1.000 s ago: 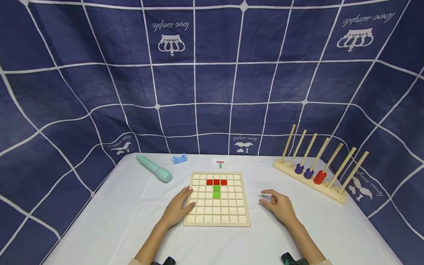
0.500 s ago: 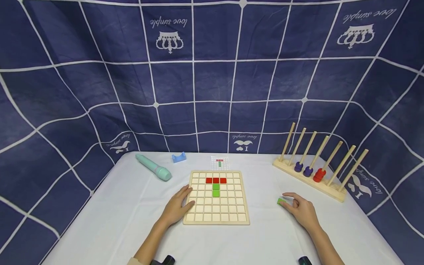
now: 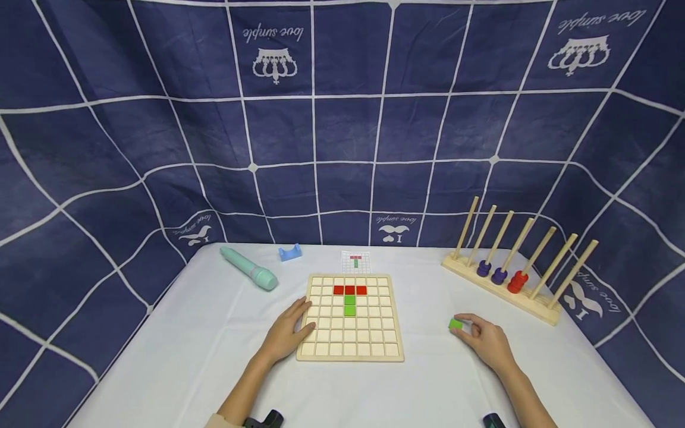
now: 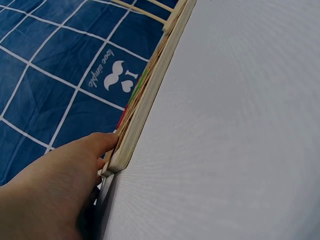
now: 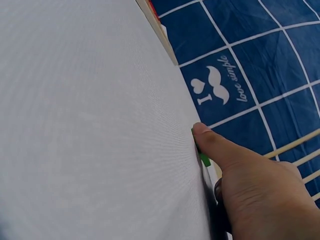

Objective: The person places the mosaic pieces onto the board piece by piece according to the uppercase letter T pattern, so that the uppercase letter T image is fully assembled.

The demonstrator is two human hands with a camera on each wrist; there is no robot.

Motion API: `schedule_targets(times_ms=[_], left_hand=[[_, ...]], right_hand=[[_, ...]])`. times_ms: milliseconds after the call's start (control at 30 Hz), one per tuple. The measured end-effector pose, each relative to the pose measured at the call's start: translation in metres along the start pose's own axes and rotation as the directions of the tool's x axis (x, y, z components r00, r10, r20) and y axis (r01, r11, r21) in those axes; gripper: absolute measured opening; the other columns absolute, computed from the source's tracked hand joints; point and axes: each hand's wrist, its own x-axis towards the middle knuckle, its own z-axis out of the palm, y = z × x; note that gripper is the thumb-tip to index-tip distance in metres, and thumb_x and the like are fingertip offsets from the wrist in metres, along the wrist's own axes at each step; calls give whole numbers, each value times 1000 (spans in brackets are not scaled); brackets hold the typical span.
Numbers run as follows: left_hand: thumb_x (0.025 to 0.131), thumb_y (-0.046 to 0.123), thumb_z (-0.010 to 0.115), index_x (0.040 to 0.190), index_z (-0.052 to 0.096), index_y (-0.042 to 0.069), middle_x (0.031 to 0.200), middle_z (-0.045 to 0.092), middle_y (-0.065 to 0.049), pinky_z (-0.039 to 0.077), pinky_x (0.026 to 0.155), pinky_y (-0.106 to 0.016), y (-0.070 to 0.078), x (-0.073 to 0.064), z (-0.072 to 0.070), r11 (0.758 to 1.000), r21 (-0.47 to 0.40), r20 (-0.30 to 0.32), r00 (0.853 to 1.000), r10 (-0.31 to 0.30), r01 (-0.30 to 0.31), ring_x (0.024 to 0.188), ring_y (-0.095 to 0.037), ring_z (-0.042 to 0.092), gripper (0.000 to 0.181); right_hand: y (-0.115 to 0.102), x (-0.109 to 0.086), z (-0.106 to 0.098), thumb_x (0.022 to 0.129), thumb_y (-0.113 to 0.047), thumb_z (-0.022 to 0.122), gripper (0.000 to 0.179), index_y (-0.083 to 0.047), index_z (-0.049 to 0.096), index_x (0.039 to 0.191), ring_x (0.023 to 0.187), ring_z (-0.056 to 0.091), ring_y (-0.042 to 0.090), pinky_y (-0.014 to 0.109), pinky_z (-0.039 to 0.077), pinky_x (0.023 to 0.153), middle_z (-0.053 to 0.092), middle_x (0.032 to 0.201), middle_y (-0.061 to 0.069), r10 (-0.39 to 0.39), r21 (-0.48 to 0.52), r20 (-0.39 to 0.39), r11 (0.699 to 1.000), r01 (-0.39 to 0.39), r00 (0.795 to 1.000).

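Observation:
A square wooden grid board lies in the middle of the white table, with red tiles in a row and green tiles below them. My left hand rests on the board's left edge, fingers extended and thumb on top. The left wrist view shows the same hand at the board's corner. To the right of the board, my right hand pinches a small green block between thumb and index finger at the tabletop. In the right wrist view, my thumb covers much of the green block.
A small pattern card lies behind the board. A blue holder and a mint microphone-shaped object are at the back left. At the back right stands a wooden peg rack with purple and red beads.
My right hand has moved right, away from the board, to the green block and taken it between thumb and finger. My left hand stays on the board's edge.

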Motion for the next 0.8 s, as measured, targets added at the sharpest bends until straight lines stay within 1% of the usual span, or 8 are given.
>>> schedule_targets(times_ms=[100, 233, 533, 667, 800], left_hand=[[89, 37, 59, 137, 44, 8, 147, 32, -11, 26, 105, -52, 0, 0, 0, 1000, 2, -1, 1000, -4, 4, 133, -33, 29, 58], [89, 37, 59, 137, 44, 8, 147, 32, -11, 26, 104, -53, -1, 0, 1, 1000, -1, -2, 1000, -7, 7, 133, -33, 29, 58], [89, 36, 59, 138, 43, 8, 147, 31, -11, 26, 105, -53, 0, 0, 1, 1000, 1, 2, 1000, -5, 5, 133, -33, 29, 58], [90, 36, 59, 138, 43, 8, 147, 31, -11, 26, 104, -53, 0, 0, 1, 1000, 2, 0, 1000, 0, 0, 133, -34, 29, 58], [90, 36, 59, 138, 43, 8, 147, 31, -11, 26, 105, -53, 0, 0, 1, 1000, 7, 4, 1000, -8, 8, 133, -34, 28, 58]], right_hand=[[0, 0, 0, 74, -34, 77, 34, -14, 70, 100, 44, 28, 4, 21, 26, 40, 36, 49, -10, 17, -10, 28, 1000, -16, 999], [-2, 0, -1, 74, -33, 77, 34, -13, 70, 101, 44, 29, 5, 22, 26, 40, 36, 50, -9, 30, -16, 41, 999, -29, 999], [-3, 1, -1, 75, -30, 77, 31, -12, 70, 99, 44, 28, 4, 21, 26, 40, 36, 49, -10, 27, -10, 32, 1000, -26, 999], [-3, 1, 0, 75, -29, 77, 30, -12, 70, 98, 44, 28, 3, 21, 26, 40, 36, 49, -10, 9, 4, 18, 1000, -10, 1000], [-4, 2, 4, 75, -30, 77, 30, -14, 70, 98, 43, 28, 3, 21, 27, 39, 35, 49, -11, -5, 33, 15, 999, 5, 1000]])
